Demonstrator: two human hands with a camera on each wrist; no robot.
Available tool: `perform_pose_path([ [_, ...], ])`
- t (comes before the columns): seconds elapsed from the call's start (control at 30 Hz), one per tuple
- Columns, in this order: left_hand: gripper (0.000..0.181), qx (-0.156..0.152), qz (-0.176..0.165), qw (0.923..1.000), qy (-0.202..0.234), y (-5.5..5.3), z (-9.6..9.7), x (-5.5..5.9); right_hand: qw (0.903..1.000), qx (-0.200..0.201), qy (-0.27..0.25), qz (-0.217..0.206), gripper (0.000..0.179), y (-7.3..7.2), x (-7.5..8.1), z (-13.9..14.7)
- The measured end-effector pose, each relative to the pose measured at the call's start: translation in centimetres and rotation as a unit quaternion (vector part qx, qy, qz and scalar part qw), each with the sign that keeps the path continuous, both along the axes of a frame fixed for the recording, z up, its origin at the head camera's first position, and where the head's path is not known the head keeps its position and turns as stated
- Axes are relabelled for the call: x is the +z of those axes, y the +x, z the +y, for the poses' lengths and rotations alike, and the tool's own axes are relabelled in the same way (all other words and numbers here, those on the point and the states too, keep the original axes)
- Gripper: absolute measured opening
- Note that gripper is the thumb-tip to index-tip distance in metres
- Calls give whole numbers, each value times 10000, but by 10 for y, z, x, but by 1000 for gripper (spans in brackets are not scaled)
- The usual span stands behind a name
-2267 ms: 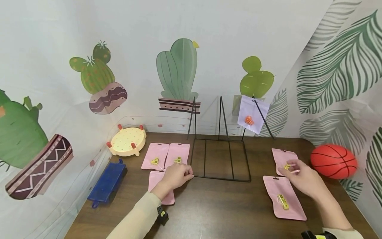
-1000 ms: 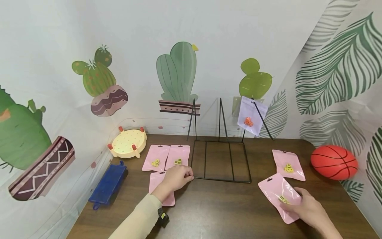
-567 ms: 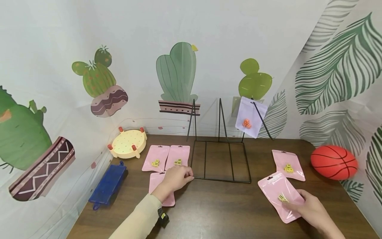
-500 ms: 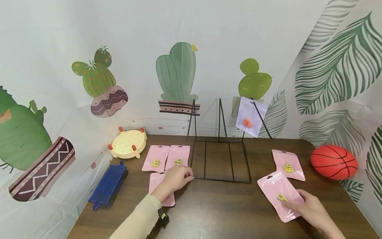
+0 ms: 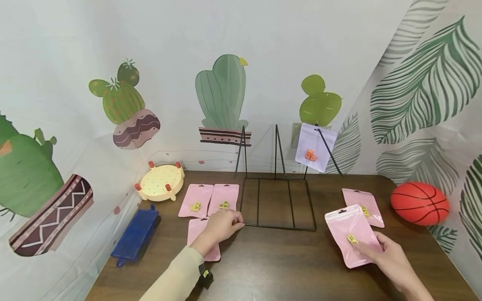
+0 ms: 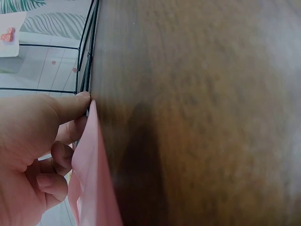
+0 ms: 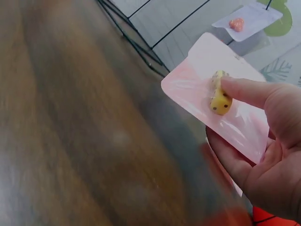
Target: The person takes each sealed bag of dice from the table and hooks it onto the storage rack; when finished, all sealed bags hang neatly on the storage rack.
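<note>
My right hand (image 5: 393, 261) grips a pink zip bag (image 5: 348, 223) by its right side, lifted off the table and tilted. Yellow dice (image 7: 220, 96) show through its clear front, under my thumb in the right wrist view. My left hand (image 5: 222, 225) pinches the front left corner of a black wire display rack (image 5: 278, 228) between thumb and fingertips. One pink bag (image 5: 193, 230) lies partly under that forearm, and its edge (image 6: 96, 179) rises beside the fingers in the left wrist view. A lilac bag (image 5: 312, 142) with orange dice hangs on the rack's right hook.
Two pink bags with yellow dice, a left one (image 5: 192, 196) and a right one (image 5: 226, 193), lie left of the rack. Another pink bag (image 5: 370, 200) lies near a red basketball (image 5: 419, 203). A blue tray (image 5: 134, 235) and yellow round stand (image 5: 160, 182) are at left.
My right hand has picked up the near right pink bag from the table and raised it, shifting forward a little. The lilac bag sways slightly. My left hand stays at the rack corner.
</note>
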State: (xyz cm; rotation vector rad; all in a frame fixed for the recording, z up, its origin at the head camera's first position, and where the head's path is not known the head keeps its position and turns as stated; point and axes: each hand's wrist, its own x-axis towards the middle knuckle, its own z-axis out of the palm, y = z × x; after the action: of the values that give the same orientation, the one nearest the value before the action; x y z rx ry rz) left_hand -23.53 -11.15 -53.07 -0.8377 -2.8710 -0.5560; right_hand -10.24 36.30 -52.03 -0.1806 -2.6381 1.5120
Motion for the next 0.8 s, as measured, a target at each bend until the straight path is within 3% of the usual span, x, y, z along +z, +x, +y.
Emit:
perform_pose_path([
  [0.2,10,11,-11,10000,4,-1,0,-1,9978,3,-412,524,39,-3,12,-10],
  [0.27,10,13,-6,10000,6,-1,0,-2,9935,115,-834,763,35,-4,18,-16],
  [0.47,11,9,-5,10000,33,-1,-1,-3,9639,431,-2176,1474,38,-5,37,-31],
  [0.8,10,4,38,10000,26,0,-1,-1,9210,519,-3079,2327,41,-7,70,-59],
])
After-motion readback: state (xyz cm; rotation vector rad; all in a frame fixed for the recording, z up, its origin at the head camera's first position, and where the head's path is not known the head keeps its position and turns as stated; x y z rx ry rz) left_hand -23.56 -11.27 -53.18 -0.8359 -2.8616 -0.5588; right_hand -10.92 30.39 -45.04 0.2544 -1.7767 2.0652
